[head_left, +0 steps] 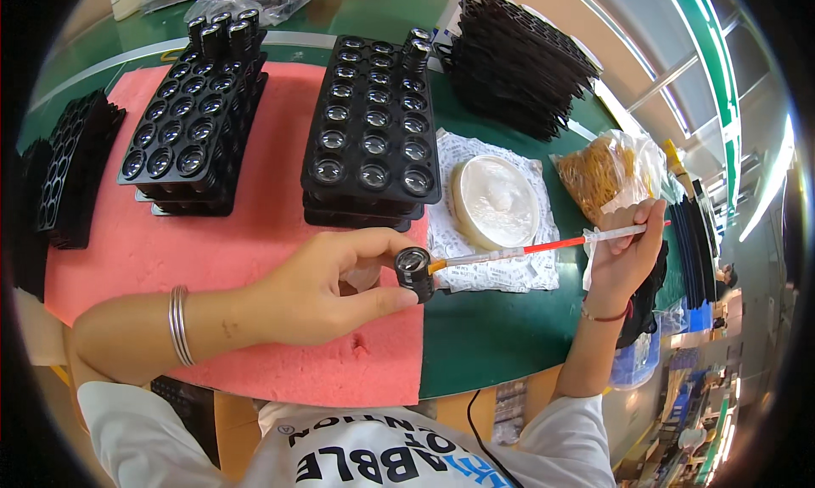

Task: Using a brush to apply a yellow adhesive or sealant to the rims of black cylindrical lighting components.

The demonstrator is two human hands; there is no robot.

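Observation:
Between the thumb and fingers of my left hand [340, 284] is a small black cylindrical lens barrel [414, 276], its glass end tilted up. My right hand [626, 255] grips a thin brush [552, 245] with a red and clear handle; its bristle tip touches the barrel's right side. Beyond my hands, a round shallow dish [497, 201] with something whitish and glossy in it rests on a printed white sheet [450, 280]. Above my left hand stands a stacked black tray [373, 136] filled with lens barrels, with a couple more barrels standing on its far right corner.
Another stacked black tray [182, 123] of barrels stands on the pink foam mat [280, 259]. Empty-looking black trays [81, 170] lie at the far left, and a tall pile of black trays [518, 68] at the back. A bag of yellowish bands [607, 170] sits right of the dish.

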